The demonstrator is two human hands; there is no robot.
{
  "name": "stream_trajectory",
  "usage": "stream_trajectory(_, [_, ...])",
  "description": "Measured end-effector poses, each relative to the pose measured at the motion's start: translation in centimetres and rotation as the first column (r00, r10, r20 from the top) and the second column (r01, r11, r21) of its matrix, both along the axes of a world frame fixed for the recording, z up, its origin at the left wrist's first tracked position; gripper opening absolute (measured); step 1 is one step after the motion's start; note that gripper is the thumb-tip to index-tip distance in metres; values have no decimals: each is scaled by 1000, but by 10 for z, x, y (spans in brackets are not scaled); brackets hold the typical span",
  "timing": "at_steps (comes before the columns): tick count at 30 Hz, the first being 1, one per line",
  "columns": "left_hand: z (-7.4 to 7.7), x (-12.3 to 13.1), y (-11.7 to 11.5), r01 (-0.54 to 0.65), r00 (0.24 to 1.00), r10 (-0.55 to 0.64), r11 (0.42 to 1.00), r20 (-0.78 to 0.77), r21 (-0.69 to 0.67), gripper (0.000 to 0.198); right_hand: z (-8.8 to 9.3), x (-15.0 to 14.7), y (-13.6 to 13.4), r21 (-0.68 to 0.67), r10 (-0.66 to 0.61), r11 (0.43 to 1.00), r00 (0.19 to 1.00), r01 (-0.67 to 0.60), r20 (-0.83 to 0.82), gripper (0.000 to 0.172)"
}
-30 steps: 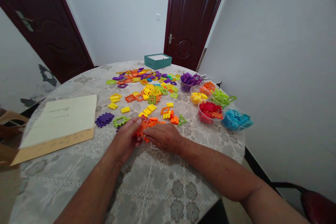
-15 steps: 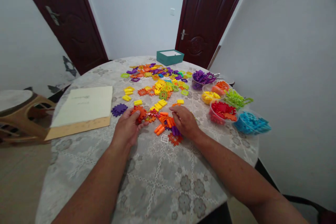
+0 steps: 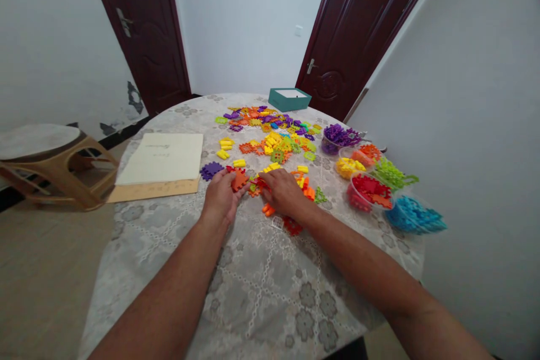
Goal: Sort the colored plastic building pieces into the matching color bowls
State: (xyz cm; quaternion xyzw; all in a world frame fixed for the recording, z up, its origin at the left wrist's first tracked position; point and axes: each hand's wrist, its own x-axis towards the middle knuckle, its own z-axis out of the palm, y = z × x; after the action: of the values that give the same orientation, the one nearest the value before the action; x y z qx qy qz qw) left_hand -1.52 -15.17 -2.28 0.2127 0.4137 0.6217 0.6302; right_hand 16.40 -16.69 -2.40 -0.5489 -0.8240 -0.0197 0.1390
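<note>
Between the thumb and fingers of my left hand (image 3: 221, 197) is an orange-red gear-edged piece (image 3: 240, 180). My right hand (image 3: 282, 190) is closed over the pile just beside it, its fingertips at a small red piece (image 3: 259, 182). Orange cylinders (image 3: 268, 210), a white window-shaped piece (image 3: 277, 223) and a red gear-edged piece (image 3: 292, 226) lie under and below my right hand. To the left of my left hand is a purple gear-edged piece (image 3: 211, 170). Yellow pieces (image 3: 271, 167) lie just beyond both hands.
Mixed colourful pieces (image 3: 276, 140) spread toward the back, before a green box (image 3: 289, 100). At right stand tubs of purple (image 3: 337, 138), yellow (image 3: 349, 166), red (image 3: 368, 192) and blue pieces (image 3: 413, 215). Paper (image 3: 162, 158) lies at left, beyond which is a stool (image 3: 63, 169).
My right hand has moved left, close to my left hand, uncovering orange, yellow and green pieces to its right. The whole view has shifted, so the table sits further right.
</note>
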Motion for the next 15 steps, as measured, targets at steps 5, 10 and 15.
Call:
stream_trajectory(5, [0, 1, -1, -5, 1000, 5, 1000, 3, -10, 29, -1, -7, 7, -20, -121, 992, 990, 122, 68, 27])
stream_trajectory(10, [4, 2, -5, 64, 995, -64, 998, 83, 10, 22, -6, 5, 1, 62, -138, 986, 973, 152, -187, 21])
stream_trajectory(15, [10, 2, -9, 267, 948, -260, 963, 182, -16, 15, 7, 18, -22, 213, -2, 969, 859, 129, -512, 22])
